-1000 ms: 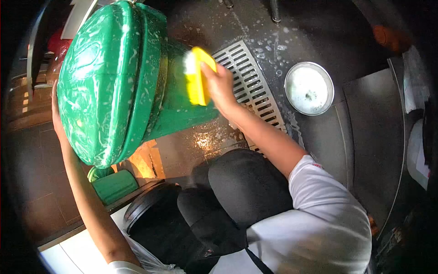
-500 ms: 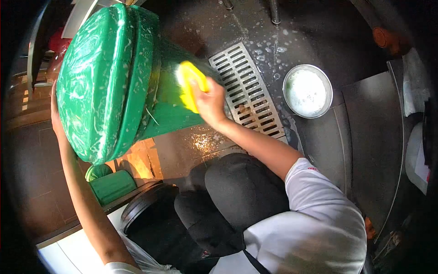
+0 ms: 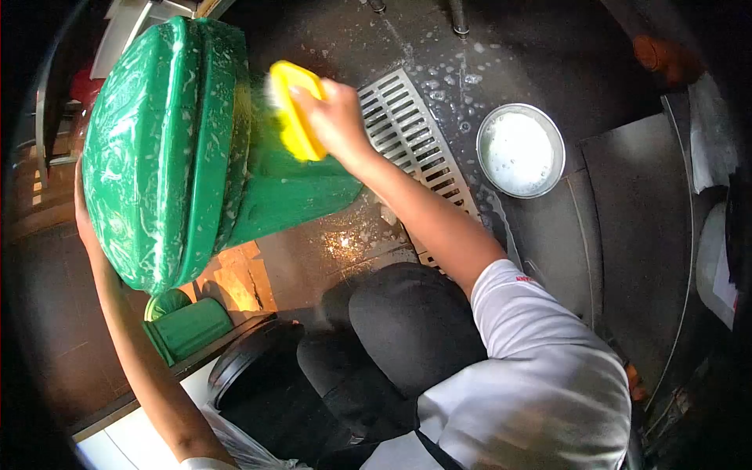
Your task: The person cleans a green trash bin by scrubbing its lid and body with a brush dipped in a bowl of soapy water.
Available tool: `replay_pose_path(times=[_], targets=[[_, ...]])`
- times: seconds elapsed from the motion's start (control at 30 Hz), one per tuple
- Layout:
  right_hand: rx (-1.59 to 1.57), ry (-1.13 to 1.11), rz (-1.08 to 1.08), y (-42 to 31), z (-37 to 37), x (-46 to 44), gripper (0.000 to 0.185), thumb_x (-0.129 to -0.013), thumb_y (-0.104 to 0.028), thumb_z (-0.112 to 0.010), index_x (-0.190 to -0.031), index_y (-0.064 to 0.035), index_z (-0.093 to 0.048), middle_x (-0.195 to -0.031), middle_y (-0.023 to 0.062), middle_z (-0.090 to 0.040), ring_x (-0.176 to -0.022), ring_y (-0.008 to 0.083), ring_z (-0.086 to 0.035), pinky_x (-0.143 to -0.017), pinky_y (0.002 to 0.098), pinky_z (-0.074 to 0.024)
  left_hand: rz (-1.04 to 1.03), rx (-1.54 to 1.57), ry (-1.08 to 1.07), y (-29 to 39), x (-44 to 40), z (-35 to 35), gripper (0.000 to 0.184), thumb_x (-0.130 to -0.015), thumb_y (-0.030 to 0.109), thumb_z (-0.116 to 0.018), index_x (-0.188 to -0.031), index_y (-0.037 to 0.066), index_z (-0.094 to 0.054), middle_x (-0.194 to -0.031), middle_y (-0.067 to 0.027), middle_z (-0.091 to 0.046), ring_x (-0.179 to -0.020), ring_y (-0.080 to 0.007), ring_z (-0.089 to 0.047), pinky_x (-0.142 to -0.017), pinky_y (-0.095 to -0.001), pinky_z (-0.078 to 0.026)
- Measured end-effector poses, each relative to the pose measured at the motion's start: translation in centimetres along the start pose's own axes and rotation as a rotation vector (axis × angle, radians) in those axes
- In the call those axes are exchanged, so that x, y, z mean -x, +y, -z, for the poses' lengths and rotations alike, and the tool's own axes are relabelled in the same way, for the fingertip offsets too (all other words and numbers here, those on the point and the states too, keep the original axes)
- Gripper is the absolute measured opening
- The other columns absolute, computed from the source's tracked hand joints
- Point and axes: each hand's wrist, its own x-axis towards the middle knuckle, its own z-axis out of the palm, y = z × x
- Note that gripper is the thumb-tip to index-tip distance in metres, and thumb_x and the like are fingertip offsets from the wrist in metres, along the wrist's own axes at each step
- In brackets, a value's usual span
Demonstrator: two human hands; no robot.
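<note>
A large green plastic bin (image 3: 286, 196) leans on its side, its domed lid (image 3: 145, 157) streaked with suds and turned to the left. My right hand (image 3: 337, 117) is closed round a yellow scrub brush (image 3: 296, 86), whose pale bristles face the bin's wall near the lid's rim. Motion blurs the bristles, so I cannot tell if they touch. My left hand (image 3: 81, 196) is against the far left side of the lid; its fingers are hidden behind it. To the right, a round metal bowl (image 3: 521, 153) holds white, foamy water on the floor.
A slotted metal drain grate (image 3: 419, 129) lies in the wet, soapy floor between bin and bowl. Metal legs (image 3: 459, 19) stand at the top. A smaller green container (image 3: 188, 329) is below the lid, beside a black round-rimmed object (image 3: 243, 352) near my knees.
My right hand has moved the brush up and left along the bin, closer to the lid. The bin appears slightly farther left and a little more tilted.
</note>
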Motion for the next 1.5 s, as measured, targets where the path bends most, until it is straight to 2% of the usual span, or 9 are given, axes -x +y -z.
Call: replay_pose_path(times=[0.17,0.3,0.4,0.43,0.53,0.8,0.97,1.2,1.5], targets=[[0.301,0.107,-0.499,20.9,3.5,4.3,0.040,-0.091,-0.042,-0.068,-0.099,-0.0041,-0.077,-0.084,0.0187,-0.074,-0.075,0.0327,-0.073,-0.068,0.0442,-0.0552,0.082,0.153,0.026,-1.3,-0.8,0.0,0.059,-0.101,0.008,-0.051,-0.157,0.006,-0.034,-0.155,-0.0170,-0.044,-0.132,-0.0232,-0.054,-0.112,-0.0393,-0.046],[0.711,0.146,-0.486,21.0,2.6,4.1,0.037,-0.091,-0.040,-0.069,-0.095,-0.0037,-0.077,-0.079,0.0180,-0.073,-0.072,0.0306,-0.072,-0.067,0.0434,-0.0538,0.085,0.140,0.064,-1.3,-0.5,0.0,0.058,-0.101,0.013,-0.051,-0.157,0.009,-0.037,-0.155,-0.0147,-0.045,-0.133,-0.0220,-0.053,-0.114,-0.0370,-0.043],[0.239,0.159,-0.263,11.3,-0.2,3.5,0.032,-0.094,-0.032,-0.068,-0.087,-0.0009,-0.073,-0.071,0.0123,-0.071,-0.065,0.0198,-0.069,-0.061,0.0369,-0.0516,0.151,0.189,0.080,-1.4,-0.4,0.3,0.055,-0.104,0.009,-0.044,-0.158,0.012,-0.034,-0.153,-0.0152,-0.046,-0.127,-0.0226,-0.058,-0.108,-0.0375,-0.051],[0.115,0.114,-0.215,7.1,-0.8,3.2,0.041,-0.092,-0.041,-0.070,-0.082,-0.0008,-0.071,-0.072,0.0174,-0.071,-0.063,0.0329,-0.070,-0.058,0.0435,-0.0518,0.149,0.172,0.102,-1.1,-0.4,0.1,0.055,-0.104,0.010,-0.045,-0.157,0.012,-0.036,-0.152,-0.0145,-0.048,-0.126,-0.0219,-0.059,-0.107,-0.0375,-0.051],[-0.595,0.035,-0.240,-5.8,-1.9,4.5,0.033,-0.095,-0.027,-0.071,-0.080,0.0025,-0.069,-0.065,0.0056,-0.067,-0.061,0.0092,-0.061,-0.053,0.0333,-0.0488,0.112,0.039,0.074,-0.4,-0.4,0.3,0.054,-0.103,0.011,-0.047,-0.156,0.013,-0.038,-0.150,-0.0135,-0.050,-0.127,-0.0214,-0.058,-0.109,-0.0377,-0.048],[0.457,0.098,-0.224,11.0,1.6,10.6,0.037,-0.089,-0.040,-0.072,-0.085,-0.0033,-0.071,-0.076,0.0228,-0.068,-0.071,0.0415,-0.068,-0.062,0.0492,-0.0505,0.065,-0.554,0.186,-0.3,0.3,1.0,0.067,-0.091,0.034,-0.065,-0.154,0.022,-0.043,-0.145,-0.0142,-0.057,-0.129,-0.0294,-0.059,-0.104,-0.0409,-0.046],[0.487,-0.116,-0.293,9.4,8.9,11.7,0.038,-0.088,-0.045,-0.071,-0.090,-0.0067,-0.073,-0.083,0.0203,-0.071,-0.076,0.0383,-0.070,-0.066,0.0484,-0.0530,-0.092,-0.725,0.194,-1.8,0.3,2.5,0.068,-0.090,0.035,-0.066,-0.153,0.023,-0.045,-0.144,-0.0173,-0.057,-0.130,-0.0310,-0.058,-0.105,-0.0412,-0.046],[0.928,0.142,-0.191,0.3,26.9,8.8,0.040,-0.091,-0.045,-0.069,-0.090,-0.0049,-0.065,-0.078,0.0215,-0.069,-0.075,0.0419,-0.069,-0.065,0.0511,-0.0519,0.414,0.502,-0.142,-4.8,-0.2,5.3,0.075,-0.100,0.055,-0.052,-0.152,0.002,-0.042,-0.145,-0.0179,-0.055,-0.129,-0.0254,-0.057,-0.109,-0.0390,-0.046],[1.379,-0.177,-0.097,9.9,34.6,6.2,0.033,-0.082,-0.031,-0.076,-0.099,-0.0030,-0.071,-0.084,0.0222,-0.073,-0.081,0.0411,-0.071,-0.073,0.0509,-0.0560,0.287,0.301,-0.021,-1.4,2.7,4.0,0.076,-0.102,0.055,-0.050,-0.152,-0.002,-0.042,-0.153,-0.0142,-0.047,-0.140,-0.0222,-0.045,-0.119,-0.0364,-0.030]])
